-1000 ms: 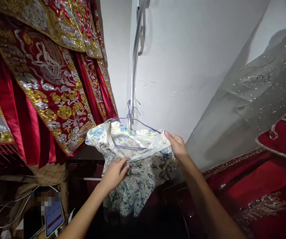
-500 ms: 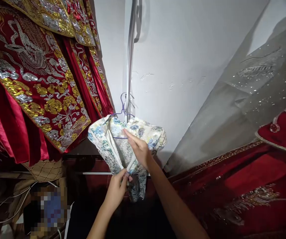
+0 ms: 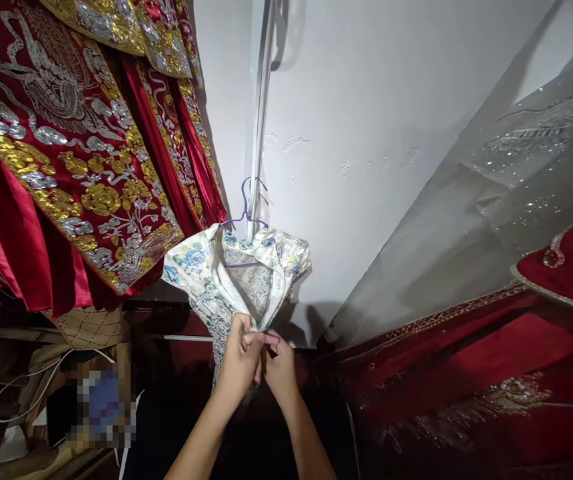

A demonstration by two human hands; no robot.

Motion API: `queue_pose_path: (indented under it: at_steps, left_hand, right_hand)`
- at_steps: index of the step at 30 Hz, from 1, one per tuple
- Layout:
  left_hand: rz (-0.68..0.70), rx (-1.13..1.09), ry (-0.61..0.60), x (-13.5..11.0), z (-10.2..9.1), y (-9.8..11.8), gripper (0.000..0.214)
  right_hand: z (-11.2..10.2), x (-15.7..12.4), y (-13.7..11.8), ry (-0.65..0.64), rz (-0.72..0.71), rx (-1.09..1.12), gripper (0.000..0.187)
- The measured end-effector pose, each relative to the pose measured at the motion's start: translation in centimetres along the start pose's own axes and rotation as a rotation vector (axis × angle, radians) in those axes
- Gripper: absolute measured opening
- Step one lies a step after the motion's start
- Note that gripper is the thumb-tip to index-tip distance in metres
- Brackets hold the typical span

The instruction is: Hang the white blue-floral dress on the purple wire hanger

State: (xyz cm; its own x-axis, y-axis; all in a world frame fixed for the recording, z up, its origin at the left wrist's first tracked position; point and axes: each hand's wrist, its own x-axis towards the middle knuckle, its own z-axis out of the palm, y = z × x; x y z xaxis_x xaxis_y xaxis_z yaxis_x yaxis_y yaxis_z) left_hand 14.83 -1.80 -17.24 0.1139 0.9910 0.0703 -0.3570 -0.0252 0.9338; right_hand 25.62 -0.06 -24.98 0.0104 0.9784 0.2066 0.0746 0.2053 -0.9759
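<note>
A white shirt with blue flowers (image 3: 194, 260) hangs on a thin purple hanger (image 3: 244, 207) in front of me. Its neckline gapes in a V, and the hanger's lower bar shows inside. At the bottom of that V, my left hand (image 3: 239, 357) pinches the front edge of the shirt. Right beside it, my right hand (image 3: 277, 357) grips the opposite edge, fingertips touching those of the left. Whatever lies between the fingertips, such as a button, is too small to make out. Both hands cover part of the shirt's lower front.
Red garments with gold and silver embroidery (image 3: 101, 173) hang at the left. A pale wall (image 3: 356, 100) with a metal upright (image 3: 259, 127) stands behind the shirt. Sparkly grey fabric (image 3: 466, 220) and red cloth (image 3: 491, 360) fill the right. A white cable (image 3: 4, 413) lies lower left.
My right hand has come down from the shirt's upper chest to meet the left hand at the bottom of the neckline. The collar now spreads wider, and the shirt has shifted slightly left.
</note>
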Motion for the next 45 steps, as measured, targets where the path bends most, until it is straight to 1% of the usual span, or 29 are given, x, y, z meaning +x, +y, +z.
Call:
queue_pose_path:
  at_steps: [2, 4, 6, 8, 9, 11, 12, 14, 15, 17, 18, 19, 20, 22, 23, 24, 26, 28, 30, 32, 34, 35, 36, 38, 39, 41, 43, 45]
  left_hand:
    - [0.07, -0.08, 0.038, 2.0, 0.3, 2.6, 0.037]
    - [0.163, -0.129, 0.081, 4.4, 0.6, 6.2, 0.039]
    - [0.259, -0.158, 0.055, 6.6, 1.0, 10.1, 0.041]
    - [0.355, -0.171, 0.017, 8.1, 1.7, 13.4, 0.044]
    - [0.388, -0.163, -0.014, 8.5, 2.1, 14.5, 0.045]
    - [0.419, -0.108, -0.079, 8.5, 2.7, 15.5, 0.044]
    - [0.42, -0.062, -0.105, 8.3, 2.8, 15.5, 0.041]
    - [0.409, 0.044, -0.134, 7.6, 2.6, 14.8, 0.035]
    - [0.404, 0.09, -0.141, 7.2, 2.4, 14.3, 0.031]
    - [0.397, 0.159, -0.148, 6.7, 1.6, 13.4, 0.028]
    - [0.394, 0.183, -0.151, 6.5, 1.3, 13.1, 0.027]
    - [0.39, 0.206, -0.152, 6.3, 0.9, 13.0, 0.027]
    - [0.384, 0.233, -0.148, 6.2, 0.6, 12.9, 0.027]
    - [0.373, 0.293, -0.133, 6.1, -0.1, 13.0, 0.027]
    - [0.369, 0.321, -0.122, 6.1, -0.4, 13.1, 0.026]
    - [0.365, 0.342, -0.111, 6.2, -0.6, 13.1, 0.026]
    - [0.347, 0.349, -0.101, 6.5, -1.2, 12.7, 0.025]
    - [0.326, 0.325, -0.091, 6.9, -1.7, 11.6, 0.027]
    - [0.277, 0.349, -0.076, 7.2, -2.3, 9.8, 0.035]
    - [0.186, 0.454, -0.098, 7.0, -3.0, 7.9, 0.048]
    - [0.108, 0.59, -0.149, 6.4, -4.0, 6.4, 0.059]
    - [0.104, 0.657, -0.161, 6.2, -4.5, 6.1, 0.064]
    - [0.126, 0.724, -0.151, 6.0, -5.0, 6.1, 0.067]
    - [0.209, 0.86, -0.066, 6.1, -6.1, 6.8, 0.07]
    - [0.256, 0.924, -0.004, 6.5, -6.5, 7.4, 0.069]
    - [0.367, 1.025, 0.142, 7.9, -7.0, 8.8, 0.066]
    - [0.502, 1.111, 0.291, 10.0, -7.1, 9.8, 0.069]
    - [0.592, 1.191, 0.397, 12.3, -6.8, 10.4, 0.08]
  right_hand:
    - [0.3, 0.4, 0.6, 0.032, -0.026, -0.028, 0.012]
    - [0.6, 0.1, 1.6, 0.053, -0.029, -0.052, 0.019]
    - [0.9, -0.5, 2.4, 0.066, -0.031, -0.071, 0.023]
    - [1.0, -1.1, 2.7, 0.06, -0.036, -0.079, 0.025]
    - [1.0, -1.3, 2.6, 0.051, -0.041, -0.081, 0.026]
    - [0.5, -1.1, 1.4, 0.032, -0.054, -0.079, 0.026]
    - [0.1, -0.7, 0.4, 0.028, -0.061, -0.071, 0.023]
    - [-1.2, 1.0, -2.9, 0.043, -0.091, -0.05, 0.024]
    - [-1.9, 2.2, -4.9, 0.055, -0.115, -0.036, 0.029]
    - [-3.2, 5.0, -9.6, 0.066, -0.233, -0.044, 0.042]
    - [-3.7, 6.5, -12.0, 0.038, -0.298, -0.06, 0.047]
    - [-4.0, 7.9, -14.2, 0.003, -0.362, -0.089, 0.048]
    - [-4.1, 9.2, -16.2, -0.078, -0.406, -0.168, 0.046]
    - [-3.8, 11.0, -19.0, -0.214, -0.487, -0.365, 0.032]
    - [-3.4, 11.6, -19.8, -0.256, -0.522, -0.463, 0.025]
    - [-3.0, 11.9, -20.2, -0.269, -0.559, -0.542, 0.021]
    - [-2.2, 11.9, -20.2, -0.244, -0.633, -0.625, 0.02]
    - [-1.6, 11.6, -19.8, -0.202, -0.694, -0.604, 0.02]
    - [-1.4, 11.3, -19.4, -0.153, -0.713, -0.502, 0.02]
    - [-2.2, 11.4, -19.3, -0.05, -0.69, -0.354, 0.02]
    - [-3.9, 11.7, -19.6, 0.078, -0.652, -0.218, 0.02]
    - [-5.1, 11.9, -19.8, 0.132, -0.637, -0.161, 0.02]
    - [-6.5, 12.1, -19.9, 0.169, -0.625, -0.108, 0.02]
    - [-9.3, 12.3, -19.8, 0.198, -0.59, 0.015, 0.019]
    - [-10.6, 12.3, -19.5, 0.191, -0.554, 0.09, 0.018]
    - [-12.7, 12.0, -18.5, 0.135, -0.439, 0.263, 0.016]
    - [-13.7, 11.4, -16.7, 0.069, -0.296, 0.428, 0.02]
    - [-13.7, 10.4, -14.2, 0.062, -0.165, 0.542, 0.022]
